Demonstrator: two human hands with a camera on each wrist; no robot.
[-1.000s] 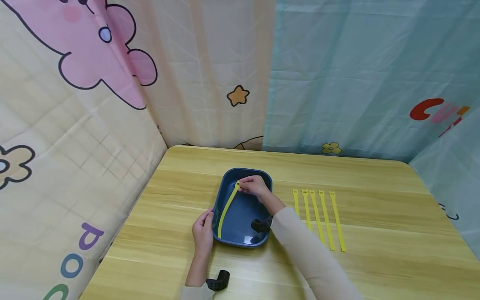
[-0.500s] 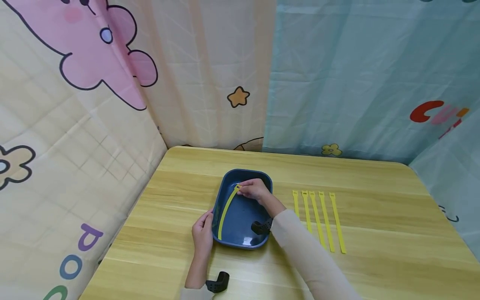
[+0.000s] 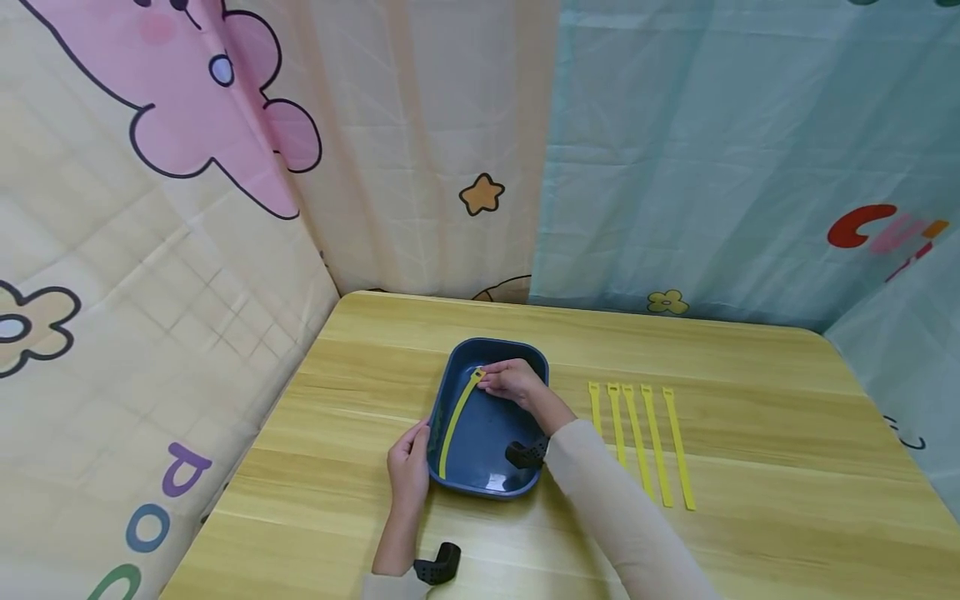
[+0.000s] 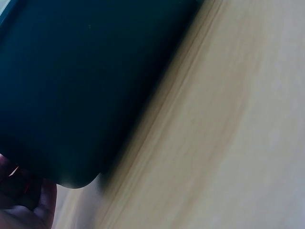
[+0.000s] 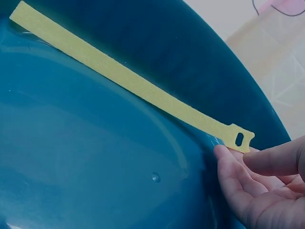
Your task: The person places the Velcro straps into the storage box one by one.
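Observation:
A yellow hook-and-loop cable tie [image 3: 456, 423] lies along the left side inside a dark blue plastic bin [image 3: 487, 493]. My right hand [image 3: 516, 382] reaches into the bin and pinches the tie's slotted end between thumb and fingers. The right wrist view shows that slotted cable tie [image 5: 124, 78] bowed slightly, its plain end at the far side of the bin. At the bin's left wall, my left hand [image 3: 408, 468] grips the rim. Only part of the left hand [image 4: 28, 205] appears, dark, under the bin's corner in the left wrist view.
Several more yellow cable ties [image 3: 678, 450] lie in a row on the wooden table [image 3: 787, 433], right of the bin; the right sleeve [image 3: 622, 508] partly covers some. Printed curtains [image 3: 420, 167] hang behind and left of the table.
The slotted end of the cable tie has come down a little into the bin with my right hand, bowing the strip slightly. My left hand stays on the bin.

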